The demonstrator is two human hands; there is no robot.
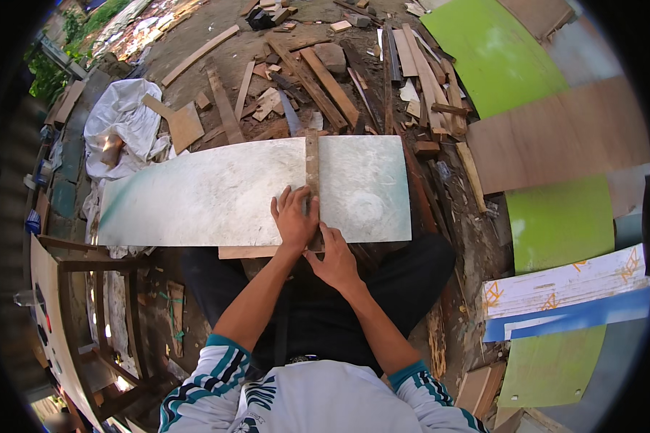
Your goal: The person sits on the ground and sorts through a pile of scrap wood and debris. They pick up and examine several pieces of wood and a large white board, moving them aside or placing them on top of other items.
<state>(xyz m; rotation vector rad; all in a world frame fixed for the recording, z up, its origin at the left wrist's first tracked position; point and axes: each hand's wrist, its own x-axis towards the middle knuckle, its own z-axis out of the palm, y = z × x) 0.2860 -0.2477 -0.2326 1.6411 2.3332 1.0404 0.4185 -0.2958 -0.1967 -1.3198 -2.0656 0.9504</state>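
Observation:
A long white panel (217, 191), scuffed and tinged green at its left end, lies across in front of me above my legs. Across its width runs a narrow brown flat strip (312, 160), right of the panel's middle. My left hand (295, 220) lies on the panel with fingers spread, the fingertips against and over the strip. At the near edge my right hand (336, 258) has thumb and fingers closed about the strip's near end, which they partly hide. A piece of light wood (242, 252) shows under the panel's near edge.
Scrap timber (325, 83) litters the ground beyond the panel. A white sack (123, 126) lies at the far left, and a wooden frame (87, 267) stands at the near left. Green sheets (495, 61), a brown board (556, 133) and a stack of white sheets (563, 285) lie to the right.

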